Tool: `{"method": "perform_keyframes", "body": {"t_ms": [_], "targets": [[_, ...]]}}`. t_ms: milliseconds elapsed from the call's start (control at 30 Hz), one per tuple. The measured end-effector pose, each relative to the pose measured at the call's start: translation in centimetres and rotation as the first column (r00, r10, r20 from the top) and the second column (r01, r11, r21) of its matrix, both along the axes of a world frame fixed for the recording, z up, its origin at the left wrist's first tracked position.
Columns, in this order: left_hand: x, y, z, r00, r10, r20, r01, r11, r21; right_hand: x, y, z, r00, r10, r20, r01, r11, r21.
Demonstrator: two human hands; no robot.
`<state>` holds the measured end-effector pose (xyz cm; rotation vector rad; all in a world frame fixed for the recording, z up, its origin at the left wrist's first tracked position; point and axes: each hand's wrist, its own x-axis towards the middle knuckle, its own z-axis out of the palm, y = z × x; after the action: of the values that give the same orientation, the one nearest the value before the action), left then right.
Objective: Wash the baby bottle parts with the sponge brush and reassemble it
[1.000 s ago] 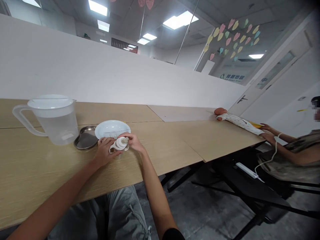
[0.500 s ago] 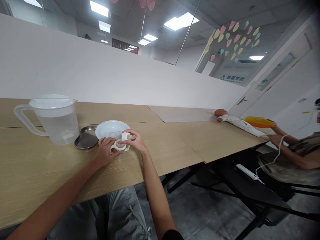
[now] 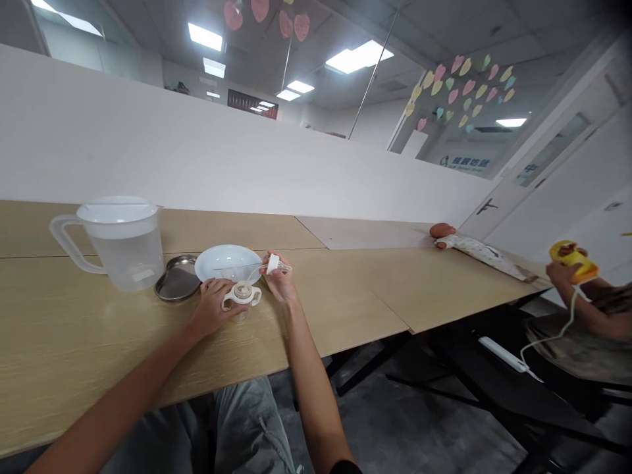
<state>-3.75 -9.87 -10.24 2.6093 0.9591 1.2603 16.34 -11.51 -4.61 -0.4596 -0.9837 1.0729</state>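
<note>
My left hand (image 3: 214,306) rests over a baby bottle with two cream handles (image 3: 241,296), gripping it upright on the wooden table (image 3: 89,342). Its lower part is mostly hidden by my fingers. My right hand (image 3: 279,280) is just to the right and pinches a small white-topped bottle part (image 3: 272,264), with a thin transparent tube running from it towards the bowl. Directly behind both hands sits a white bowl (image 3: 228,263).
A plastic water jug with a lid (image 3: 118,243) and a metal kidney dish (image 3: 178,280) stand left of the bowl. Far right on the table lies a swaddled baby doll (image 3: 474,253). A co-worker's hands hold a yellow object (image 3: 573,261) beyond it.
My right hand has lifted the white-topped part off the bottle, moving it up and right, and the tube now shows. The co-worker's yellow object has risen and moved right.
</note>
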Motion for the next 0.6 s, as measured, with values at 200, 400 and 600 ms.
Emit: {"method": "perform_keyframes", "body": {"t_ms": [200, 400, 600], "targets": [[0.0, -0.3, 0.2, 1.000, -0.006, -0.006, 0.006, 1.000, 0.011, -0.2, 0.4, 2.7, 0.998, -0.051, -0.038, 0.053, 0.998, 0.044], [-0.1, -0.3, 0.1, 1.000, -0.022, 0.002, 0.022, 1.000, 0.008, -0.5, 2.9, 3.3, 0.995, -0.087, -0.042, 0.089, 0.994, 0.060], [0.0, -0.4, 0.2, 1.000, -0.027, 0.006, 0.027, 1.000, 0.002, -1.1, 5.9, 0.2, 0.964, -0.266, 0.005, 0.264, 0.954, -0.141]]}}
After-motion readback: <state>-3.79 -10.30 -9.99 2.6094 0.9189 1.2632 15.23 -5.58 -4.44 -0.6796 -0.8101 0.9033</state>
